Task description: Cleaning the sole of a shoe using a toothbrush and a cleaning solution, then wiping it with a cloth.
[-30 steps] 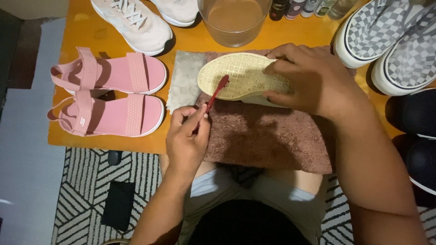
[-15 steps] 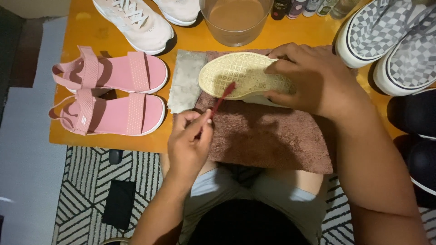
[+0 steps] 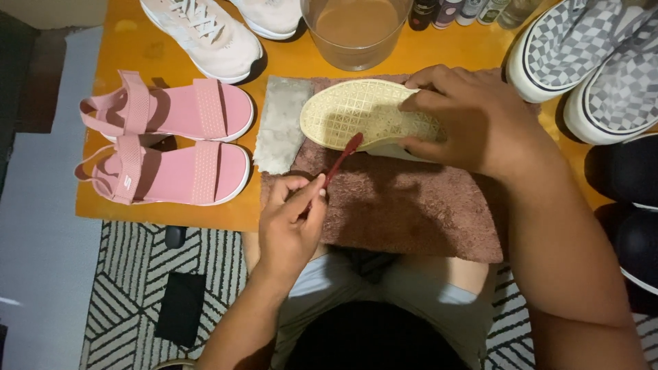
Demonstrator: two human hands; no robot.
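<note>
My left hand (image 3: 291, 223) grips a red toothbrush (image 3: 340, 159) whose head rests on the near edge of a pale yellow shoe sole (image 3: 356, 113). The shoe lies sole-up on a brown towel (image 3: 404, 205). My right hand (image 3: 473, 116) is clamped over the shoe's right end, fingers pressing on the patterned sole. A grey-white cloth (image 3: 279, 123) lies just left of the shoe, half on the towel.
A pair of pink sandals (image 3: 171, 140) sits at left on the orange table (image 3: 137, 41). A glass bowl of murky water (image 3: 356, 27) stands behind the shoe. White sneakers (image 3: 205, 34), checkered slip-ons (image 3: 589, 62), black shoes (image 3: 630, 199) and small bottles (image 3: 466, 10) surround it. A phone (image 3: 179, 305) lies on the patterned rug.
The toothbrush has slid a little right and back along the sole's near edge with my left hand. My right hand keeps the shoe in place.
</note>
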